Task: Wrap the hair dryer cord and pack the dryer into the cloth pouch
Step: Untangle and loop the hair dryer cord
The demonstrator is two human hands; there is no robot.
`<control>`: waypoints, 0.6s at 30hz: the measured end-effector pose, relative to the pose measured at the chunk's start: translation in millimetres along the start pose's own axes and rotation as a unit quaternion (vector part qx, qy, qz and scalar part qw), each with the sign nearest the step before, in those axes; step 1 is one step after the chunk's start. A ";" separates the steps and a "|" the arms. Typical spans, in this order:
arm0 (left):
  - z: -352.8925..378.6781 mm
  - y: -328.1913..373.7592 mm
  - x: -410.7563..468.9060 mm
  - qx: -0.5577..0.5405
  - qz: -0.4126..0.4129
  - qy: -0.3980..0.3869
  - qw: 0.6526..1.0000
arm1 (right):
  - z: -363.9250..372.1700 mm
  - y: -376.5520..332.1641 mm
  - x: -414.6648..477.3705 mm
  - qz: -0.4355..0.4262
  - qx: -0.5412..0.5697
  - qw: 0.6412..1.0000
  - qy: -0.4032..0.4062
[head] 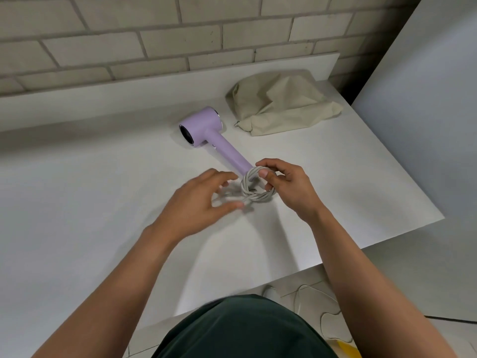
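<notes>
A lilac hair dryer (206, 130) lies on its side on the white table (103, 202), barrel toward the wall and handle pointing at me. Its grey cord (251, 188) is coiled into a small bundle at the handle's end. My right hand (289, 187) holds the coil, thumb and fingers curled round its loops. My left hand (198, 200) hovers just left of the bundle with fingers spread and blurred; the thumb tip touches a loose strand. The beige cloth pouch (281, 104) lies crumpled behind the dryer, to the right.
A brick wall (129, 42) runs along the table's back, with a raised white ledge (103, 99) below it. A white panel (426, 99) stands at the right. The table's front edge is close to my body; a thin cable lies on the floor (309, 293) below.
</notes>
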State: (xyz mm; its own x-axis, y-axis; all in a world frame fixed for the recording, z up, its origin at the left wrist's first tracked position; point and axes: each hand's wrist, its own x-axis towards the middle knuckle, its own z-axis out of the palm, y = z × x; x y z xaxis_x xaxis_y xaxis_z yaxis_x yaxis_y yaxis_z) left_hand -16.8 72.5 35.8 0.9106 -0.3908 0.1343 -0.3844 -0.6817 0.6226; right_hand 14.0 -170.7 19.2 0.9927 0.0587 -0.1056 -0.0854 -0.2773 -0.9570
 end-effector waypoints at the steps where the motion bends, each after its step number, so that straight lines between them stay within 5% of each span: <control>1: 4.5 -1.0 0.5 0.047 0.020 -0.042 0.998 | 0.9 0.1 0.8 0.001 0.002 1.000 -0.002; 5: 23.9 -17.2 8.5 0.228 0.122 -0.047 0.965 | 6.8 -1.0 1.4 0.021 0.011 0.999 -0.024; 12: 12.1 -29.2 30.3 0.218 0.232 -0.009 0.948 | 27.4 0.2 0.1 0.021 -0.098 0.995 0.000; 15: 3.8 -23.8 40.4 0.207 0.185 -0.075 0.958 | 31.5 -1.8 -13.0 -0.061 -0.198 0.976 0.075; 18: -3.5 -18.5 48.7 0.175 0.132 -0.134 0.966 | 27.1 -3.5 -40.2 -0.089 -0.126 0.982 0.107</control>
State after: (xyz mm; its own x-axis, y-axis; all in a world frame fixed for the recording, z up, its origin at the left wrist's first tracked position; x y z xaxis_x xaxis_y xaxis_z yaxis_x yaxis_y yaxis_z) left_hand 35.2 68.3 33.5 0.7203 -0.6934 0.0182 -0.6679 -0.6863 0.2879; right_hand -27.9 -146.2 19.5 0.9874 -0.0681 0.1431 0.0888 -0.5103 -0.8554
